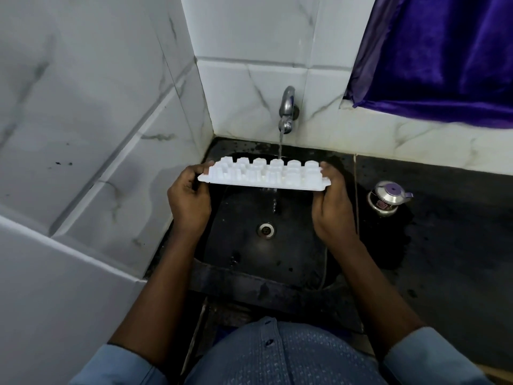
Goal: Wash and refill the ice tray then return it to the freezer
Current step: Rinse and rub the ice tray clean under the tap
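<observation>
A white plastic ice tray [263, 173] is held upside down over the black sink [249, 259], its cup bottoms facing up. My left hand [188, 198] grips its left end and my right hand [331, 201] grips its right end. A steel tap [287, 109] on the tiled wall runs a thin stream of water onto the tray's far side, and water drips from the tray into the sink toward the drain [266, 229].
A small steel pot with a purple lid knob [387, 198] stands on the wet black counter [444, 218] to the right of the sink. White marble-pattern tiles [97, 120] close in the left side and back. A purple curtain [444, 51] hangs at the upper right.
</observation>
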Demonstrator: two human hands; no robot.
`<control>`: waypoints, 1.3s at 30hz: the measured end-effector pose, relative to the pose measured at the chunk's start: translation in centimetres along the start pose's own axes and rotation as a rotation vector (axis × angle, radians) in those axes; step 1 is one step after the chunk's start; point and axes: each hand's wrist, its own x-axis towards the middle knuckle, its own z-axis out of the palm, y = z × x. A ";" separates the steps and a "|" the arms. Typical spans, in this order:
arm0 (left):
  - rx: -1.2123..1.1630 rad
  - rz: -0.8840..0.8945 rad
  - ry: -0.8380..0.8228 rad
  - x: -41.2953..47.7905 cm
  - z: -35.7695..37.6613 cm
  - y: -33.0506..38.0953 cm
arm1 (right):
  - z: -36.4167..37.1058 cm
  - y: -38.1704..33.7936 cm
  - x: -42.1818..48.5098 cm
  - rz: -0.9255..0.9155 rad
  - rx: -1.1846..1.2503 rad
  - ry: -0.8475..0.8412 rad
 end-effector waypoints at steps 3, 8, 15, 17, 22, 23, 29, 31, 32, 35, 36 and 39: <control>-0.052 -0.062 0.048 -0.9 -0.2 -1.2 | -0.2 0.2 -0.9 -0.036 -0.019 -0.031; -0.098 -0.023 0.060 -1.5 0.4 -0.8 | -0.8 -0.8 0.0 -0.048 -0.003 0.042; -0.110 -0.054 0.000 -1.6 0.8 -0.8 | -1.5 0.3 -0.1 -0.105 -0.042 0.101; -0.115 -0.044 -0.034 -1.5 1.0 -0.2 | -1.5 0.3 0.2 -0.102 -0.030 0.113; -0.104 -0.015 -0.020 -1.6 0.7 -0.7 | -1.5 1.6 0.5 -0.130 -0.064 0.080; -0.101 0.000 -0.017 -1.7 0.6 -0.9 | -1.6 1.8 0.4 -0.155 -0.071 0.090; -0.064 -0.061 -0.212 -1.5 0.6 -3.4 | -1.9 3.3 0.5 0.032 -0.077 -0.108; -0.041 -0.120 -0.323 -1.3 0.5 -4.4 | -2.4 3.5 0.9 0.084 -0.089 -0.158; -0.044 -0.163 -0.371 -1.3 0.4 -4.7 | -2.6 3.6 1.2 0.106 -0.086 -0.179; -0.191 -0.312 -0.424 -1.4 0.7 -4.7 | -3.2 3.9 2.6 0.164 -0.101 -0.260; -0.260 -0.373 -0.407 -1.5 0.9 -4.5 | -3.1 4.2 3.2 0.187 -0.112 -0.298; -0.404 -0.547 -0.285 -1.5 1.8 -3.7 | -2.5 5.0 5.0 0.266 -0.059 -0.437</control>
